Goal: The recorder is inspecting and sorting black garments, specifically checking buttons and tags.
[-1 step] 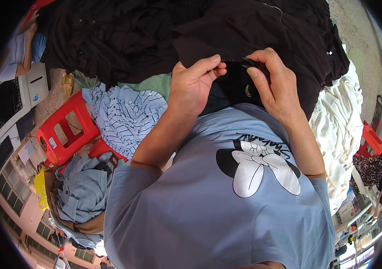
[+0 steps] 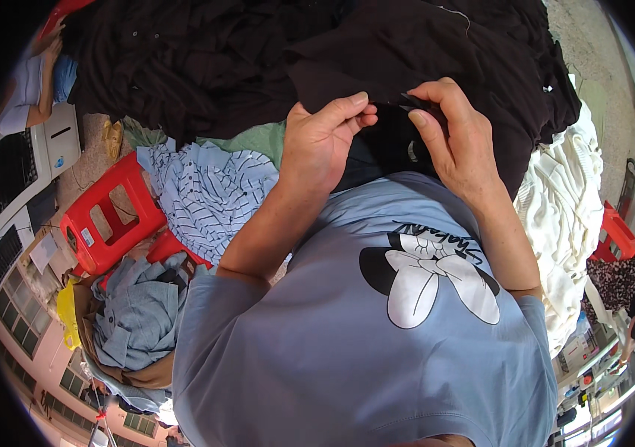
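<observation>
A black garment [image 2: 377, 56] lies spread before me on a heap of dark clothes. Between thumb and fingers, my left hand [image 2: 321, 141] pinches the garment's near edge. My right hand [image 2: 460, 141], a short way to the right, is closed around a small dark pointed tool [image 2: 408, 99] that looks like thread snips. Its tip points toward the pinched edge, and most of it is hidden in the fingers. Whether the tip touches the cloth I cannot tell. A loose pale thread [image 2: 455, 15] lies on the cloth farther off.
To the left are a blue striped shirt [image 2: 217, 190], a red plastic stool [image 2: 112, 216] and a container of blue-grey clothes [image 2: 135, 316]. White garments [image 2: 560, 216] hang at the right, near another red stool [image 2: 617, 232]. Another person [image 2: 30, 93] is at the far left.
</observation>
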A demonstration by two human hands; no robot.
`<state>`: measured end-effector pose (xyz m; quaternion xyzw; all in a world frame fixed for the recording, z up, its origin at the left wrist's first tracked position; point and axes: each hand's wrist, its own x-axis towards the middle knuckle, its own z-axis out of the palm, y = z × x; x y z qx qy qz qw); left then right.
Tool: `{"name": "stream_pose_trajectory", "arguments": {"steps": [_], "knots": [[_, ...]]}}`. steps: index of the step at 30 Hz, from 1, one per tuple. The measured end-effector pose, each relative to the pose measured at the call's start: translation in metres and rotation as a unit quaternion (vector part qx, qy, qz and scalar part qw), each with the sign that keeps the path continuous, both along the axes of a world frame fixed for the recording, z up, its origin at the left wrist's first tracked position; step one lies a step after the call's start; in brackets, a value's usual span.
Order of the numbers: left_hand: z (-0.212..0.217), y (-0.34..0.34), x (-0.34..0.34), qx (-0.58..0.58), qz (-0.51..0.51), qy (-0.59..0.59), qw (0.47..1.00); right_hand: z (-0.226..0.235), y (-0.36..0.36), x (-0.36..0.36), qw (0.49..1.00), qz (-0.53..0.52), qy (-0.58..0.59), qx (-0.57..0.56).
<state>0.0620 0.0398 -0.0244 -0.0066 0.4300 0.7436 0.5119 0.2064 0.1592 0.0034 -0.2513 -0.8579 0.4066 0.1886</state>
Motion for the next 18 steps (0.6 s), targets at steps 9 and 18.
{"name": "stream_pose_trajectory", "arguments": {"steps": [9,18], "knots": [[0.005,-0.001,0.000,0.004,0.003,0.005,1.000,-0.008,-0.004,-0.005,0.997,0.005,-0.006,0.073],[0.004,0.001,0.000,0.021,0.013,0.021,0.999,0.003,0.004,-0.002,0.984,-0.040,-0.115,0.133]]}}
